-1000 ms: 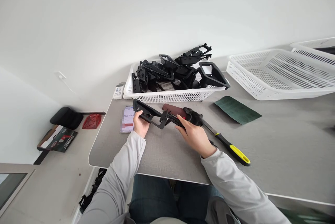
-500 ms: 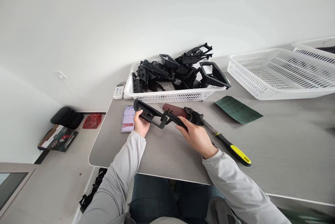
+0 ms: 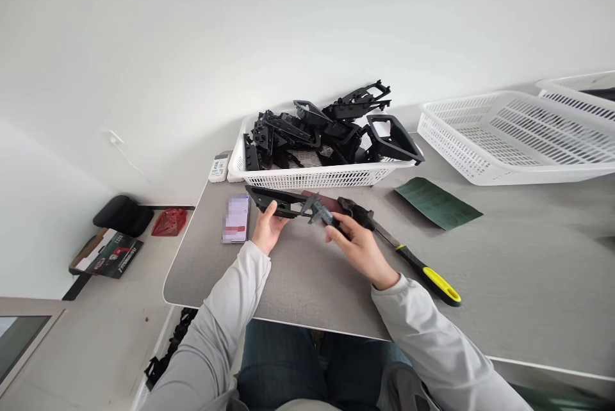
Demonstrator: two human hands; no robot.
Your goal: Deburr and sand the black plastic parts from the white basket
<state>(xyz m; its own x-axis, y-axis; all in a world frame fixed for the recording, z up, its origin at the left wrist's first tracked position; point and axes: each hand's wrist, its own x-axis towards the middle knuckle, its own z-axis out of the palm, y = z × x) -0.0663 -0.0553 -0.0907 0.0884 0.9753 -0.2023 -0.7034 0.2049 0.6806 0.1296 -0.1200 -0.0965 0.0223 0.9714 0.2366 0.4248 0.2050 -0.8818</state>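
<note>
From where I stand, both of the person's forearms reach up from the near edge of the table (image 3: pixel 307 283), slanting inward in pale sleeves. The left hand (image 3: pixel 268 230) is raised over the tabletop beside the phone (image 3: pixel 236 219), its thumb pointing up and pressed on the near side of a black plastic frame (image 3: pixel 276 198), the fingers curled beneath. That frame is held in the air just in front of the loaded white basket (image 3: pixel 317 178), its long side running across. The right hand (image 3: pixel 360 248) comes in from the other side, wrist bent so that the back of the hand faces up, thumb and fingers closed around a dark caliper (image 3: pixel 323 212). The caliper's jaws are at the frame's right end; whether they touch it I can't tell. Behind that hand lie a maroon sheet (image 3: pixel 310 194) and a tool with a black-and-yellow handle (image 3: pixel 435 283), and farther right a green sheet (image 3: pixel 436 204).
</note>
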